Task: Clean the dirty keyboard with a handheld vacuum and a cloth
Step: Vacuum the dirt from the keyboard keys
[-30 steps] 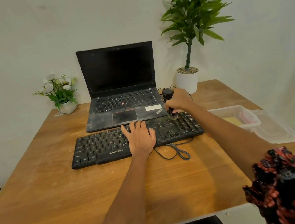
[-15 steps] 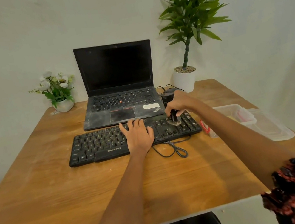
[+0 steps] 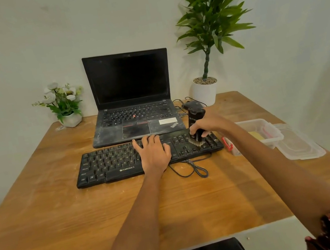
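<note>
Handheld vacuum sliding from keyboard top edge onto right keys; right hand fingers gripping it, left hand lying flat, fingers straight. Vacuuming underway; cloth wipe apparently pending.

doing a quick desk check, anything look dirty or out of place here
Yes: the laptop palm rest is smeared with pale dust, and pale specks dot the table around the keyboard. Its cable lies in a loose tangle.

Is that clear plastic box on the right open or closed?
Open. The plastic box has no cover on top, and its lid lies flat on the table beside it.
</note>
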